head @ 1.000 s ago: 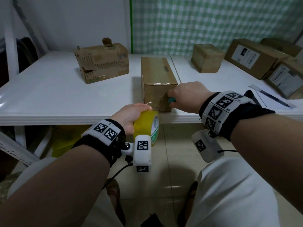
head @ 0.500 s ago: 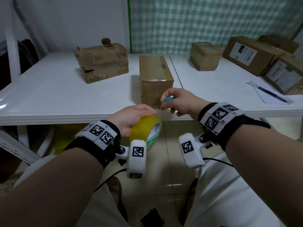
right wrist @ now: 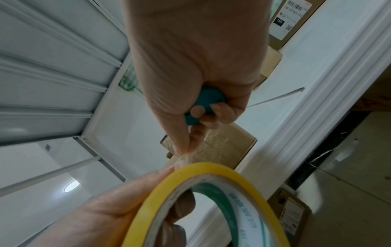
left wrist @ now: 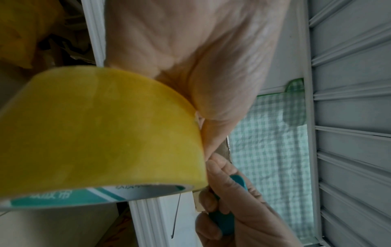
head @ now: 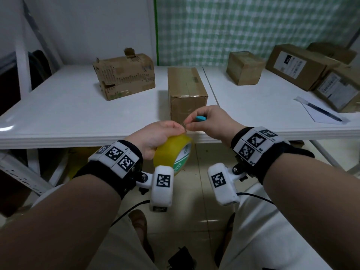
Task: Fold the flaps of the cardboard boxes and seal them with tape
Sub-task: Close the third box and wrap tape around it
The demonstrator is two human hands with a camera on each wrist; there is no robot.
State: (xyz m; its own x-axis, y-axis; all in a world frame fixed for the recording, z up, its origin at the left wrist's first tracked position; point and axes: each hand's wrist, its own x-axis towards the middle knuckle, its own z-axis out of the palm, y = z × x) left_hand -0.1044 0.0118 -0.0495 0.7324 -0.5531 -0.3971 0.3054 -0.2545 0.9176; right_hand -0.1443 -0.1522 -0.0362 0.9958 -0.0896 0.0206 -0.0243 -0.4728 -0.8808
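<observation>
While the left hand (head: 155, 136) grips the tape roll (head: 172, 152), the right hand (head: 212, 121), clutching a teal cutter (head: 200, 118), pinches its loose end; the box (head: 187, 92) lies lengthwise just beyond both hands.

box (head: 186, 90) mid-table (head: 58, 106), torn box (head: 124, 76) left, pen (head: 322, 112) right

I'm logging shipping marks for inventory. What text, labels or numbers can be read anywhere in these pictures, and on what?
"15H": black patch on the white shipping label of a cardboard box, right wrist view.
Digits under that label's barcode: too small.
Green print on the tape roll core: blurred.
Labels on the right-hand boxes, head view: too small.
Wristband squares: coded patterns, lettering too small.
</observation>
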